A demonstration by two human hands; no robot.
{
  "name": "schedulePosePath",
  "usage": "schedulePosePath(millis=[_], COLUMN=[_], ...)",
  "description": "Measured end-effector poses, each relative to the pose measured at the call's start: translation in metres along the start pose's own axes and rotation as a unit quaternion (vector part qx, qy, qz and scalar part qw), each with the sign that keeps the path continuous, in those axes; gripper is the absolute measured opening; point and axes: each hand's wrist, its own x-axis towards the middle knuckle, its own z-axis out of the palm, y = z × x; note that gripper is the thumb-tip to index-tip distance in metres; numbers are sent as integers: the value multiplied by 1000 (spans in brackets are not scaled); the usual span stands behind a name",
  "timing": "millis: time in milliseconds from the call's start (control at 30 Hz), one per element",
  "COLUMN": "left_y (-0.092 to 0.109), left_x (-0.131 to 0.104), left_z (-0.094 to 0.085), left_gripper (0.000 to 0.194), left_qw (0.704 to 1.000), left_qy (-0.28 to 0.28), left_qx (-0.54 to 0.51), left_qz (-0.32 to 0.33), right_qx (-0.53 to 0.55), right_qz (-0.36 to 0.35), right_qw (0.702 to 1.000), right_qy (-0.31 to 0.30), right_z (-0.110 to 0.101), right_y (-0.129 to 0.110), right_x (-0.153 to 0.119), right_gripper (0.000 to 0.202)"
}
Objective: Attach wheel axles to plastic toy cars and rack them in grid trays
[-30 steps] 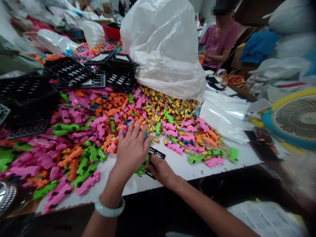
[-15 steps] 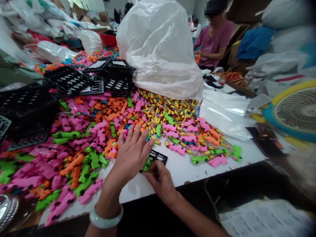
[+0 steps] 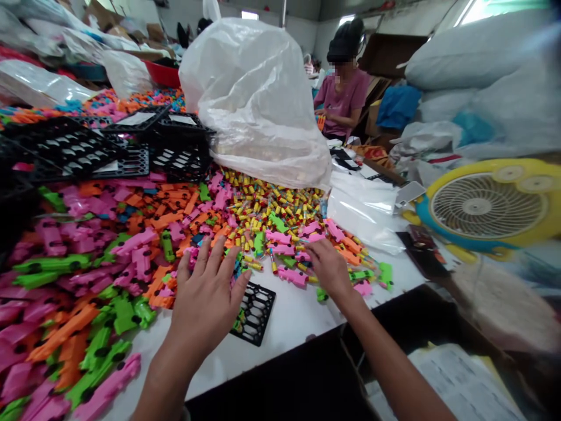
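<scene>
My left hand point(image 3: 208, 295) is spread flat above the left part of a black lattice tray point(image 3: 256, 318), hiding much of it. Bits of green toy show by the tray beneath that hand. My right hand point(image 3: 331, 269) reaches into a small group of toy cars on the right, its fingers bent down and together; whatever is between them is hidden. Around it lie a pink toy car point(image 3: 292, 276), an orange toy car point(image 3: 349, 256) and a green toy car point(image 3: 385, 275). Small yellow-and-red pieces point(image 3: 249, 202) are heaped beyond both hands.
A big pile of pink, orange and green toy cars point(image 3: 118, 316) covers the left side. Black trays point(image 3: 65, 146) are stacked behind it. A large white plastic bag point(image 3: 258, 105) stands at the back. Right are clear bags point(image 3: 363, 204), a fan point(image 3: 486, 204) and a seated person point(image 3: 346, 96).
My right hand has left the black tray and moved right to the toy cars. My left hand stays spread over the tray. The view has shifted right.
</scene>
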Motion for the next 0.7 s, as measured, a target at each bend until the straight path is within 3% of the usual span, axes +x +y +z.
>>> schedulePosePath(millis=[100, 200, 400, 700], left_y=[-3, -7, -8, -5], left_x=[-1, -2, -5, -5], left_z=[-1, -1, -5, -4], left_gripper=[54, 54, 62, 57], left_qw=[1000, 999, 997, 998], left_qy=[-6, -25, -59, -44], left_qx=[2, 0, 7, 17], left_qz=[15, 37, 47, 45], right_qx=[-123, -171, -190, -203], right_qz=[-37, -78, -108, -113], right_qw=[988, 970, 961, 954], right_qy=[-89, -156, -168, -190], right_z=[1, 8, 0, 0], right_y=[12, 5, -11, 6], right_x=[28, 41, 38, 43], right_gripper=[25, 26, 24, 19])
